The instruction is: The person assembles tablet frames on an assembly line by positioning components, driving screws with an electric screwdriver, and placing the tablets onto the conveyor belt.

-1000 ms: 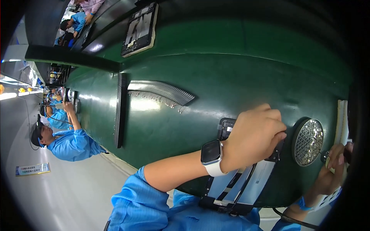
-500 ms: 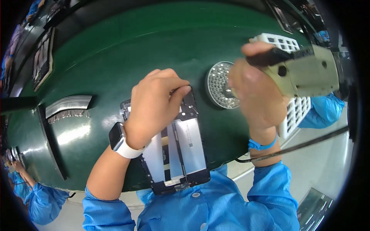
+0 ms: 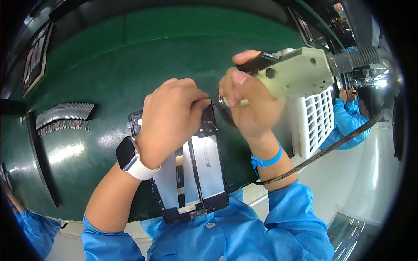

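An opened tablet lies on the green table at its near edge, with its pale inner panel and dark frame showing. My left hand rests over its upper part, thumb and forefinger pinched at the top right corner. Whatever sits between those fingertips is too small to make out. In my right hand, fingers wrapped round it, is a pale yellow-green electric screwdriver with a black lever. Its metal front end is close to the tablet's top right corner; contact cannot be told. A round dish of small parts is hidden behind my right hand.
A white grid tray stands to the right, near a co-worker's blue sleeve. A dark cord crosses near my right wrist. On the left lie a row of thin strips and another tablet-like panel.
My right hand has brought the screwdriver left, from over the dish to the tablet's top right corner. My left hand keeps its pinch there. The whole view has shifted slightly.
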`<state>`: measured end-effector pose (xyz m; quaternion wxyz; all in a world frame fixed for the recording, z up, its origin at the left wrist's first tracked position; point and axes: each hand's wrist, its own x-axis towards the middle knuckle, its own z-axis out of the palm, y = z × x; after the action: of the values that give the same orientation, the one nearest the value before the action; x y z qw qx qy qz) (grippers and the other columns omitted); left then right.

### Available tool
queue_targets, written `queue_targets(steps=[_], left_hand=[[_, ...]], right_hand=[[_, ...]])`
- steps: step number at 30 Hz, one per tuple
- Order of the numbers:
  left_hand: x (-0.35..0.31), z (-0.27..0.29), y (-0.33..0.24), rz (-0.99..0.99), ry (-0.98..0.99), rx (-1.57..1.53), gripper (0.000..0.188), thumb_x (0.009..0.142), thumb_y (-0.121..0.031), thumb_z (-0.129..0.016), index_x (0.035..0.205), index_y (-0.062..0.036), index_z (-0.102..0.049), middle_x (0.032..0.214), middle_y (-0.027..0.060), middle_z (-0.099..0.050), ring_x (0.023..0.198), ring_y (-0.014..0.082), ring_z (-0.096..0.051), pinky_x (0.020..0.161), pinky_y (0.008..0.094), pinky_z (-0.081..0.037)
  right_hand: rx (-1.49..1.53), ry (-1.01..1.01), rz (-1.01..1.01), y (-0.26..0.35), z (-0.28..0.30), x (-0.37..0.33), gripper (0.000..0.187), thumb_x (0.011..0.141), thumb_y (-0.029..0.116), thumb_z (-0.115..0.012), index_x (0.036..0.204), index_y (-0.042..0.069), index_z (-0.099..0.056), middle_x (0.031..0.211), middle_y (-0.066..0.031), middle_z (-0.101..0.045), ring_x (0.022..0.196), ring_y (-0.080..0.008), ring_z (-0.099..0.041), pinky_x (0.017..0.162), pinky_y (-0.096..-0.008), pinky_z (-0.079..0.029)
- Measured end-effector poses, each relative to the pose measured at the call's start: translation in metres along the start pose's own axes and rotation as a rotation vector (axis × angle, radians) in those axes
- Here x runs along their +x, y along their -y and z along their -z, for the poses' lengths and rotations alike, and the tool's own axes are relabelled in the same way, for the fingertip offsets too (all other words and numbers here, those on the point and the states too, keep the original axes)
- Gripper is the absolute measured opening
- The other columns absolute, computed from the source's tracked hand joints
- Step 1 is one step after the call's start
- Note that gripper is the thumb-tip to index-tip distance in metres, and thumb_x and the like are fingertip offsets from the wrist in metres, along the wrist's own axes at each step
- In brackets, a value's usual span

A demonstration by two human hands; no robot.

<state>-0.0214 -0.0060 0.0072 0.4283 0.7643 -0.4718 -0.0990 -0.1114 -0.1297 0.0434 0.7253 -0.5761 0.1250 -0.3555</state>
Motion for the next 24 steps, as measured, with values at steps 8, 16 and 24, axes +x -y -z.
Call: queue_targets(steps=[8,16,24], left_hand=[[0.0007,-0.0023,-0.0001,0.001,0.002,0.004,0.010,0.078,-0.006,-0.070,0.087,-0.0040,-0.074,0.078,0.0082,-0.065,0.076,0.0286,-0.062,0.067,0.0384,-0.049],[0.0017,-0.0014,-0.0014,0.020,0.015,0.000,0.008,0.079,-0.008,-0.068,0.083,-0.0049,-0.074,0.080,0.0079,-0.065,0.079,0.0292,-0.062,0.069,0.0400,-0.050],[0.0004,-0.0002,-0.0030,0.025,0.017,0.008,0.009,0.080,-0.011,-0.067,0.080,-0.0058,-0.074,0.081,0.0077,-0.066,0.082,0.0298,-0.063,0.071,0.0419,-0.052]], right_hand=[[0.000,0.028,0.050,-0.0016,0.0028,0.0006,0.022,0.079,-0.010,-0.061,0.100,-0.004,-0.062,0.068,-0.0051,-0.057,0.050,-0.0105,-0.052,0.047,-0.0247,-0.042],[-0.012,0.033,0.011,-0.0019,0.0034,0.0013,0.019,0.080,-0.008,-0.063,0.098,-0.002,-0.062,0.071,-0.0057,-0.058,0.052,-0.0103,-0.053,0.047,-0.0247,-0.042],[-0.009,0.025,0.002,-0.0041,-0.0010,-0.0016,0.018,0.079,-0.010,-0.064,0.096,-0.003,-0.062,0.075,-0.0060,-0.061,0.054,-0.0096,-0.054,0.047,-0.0232,-0.042]])
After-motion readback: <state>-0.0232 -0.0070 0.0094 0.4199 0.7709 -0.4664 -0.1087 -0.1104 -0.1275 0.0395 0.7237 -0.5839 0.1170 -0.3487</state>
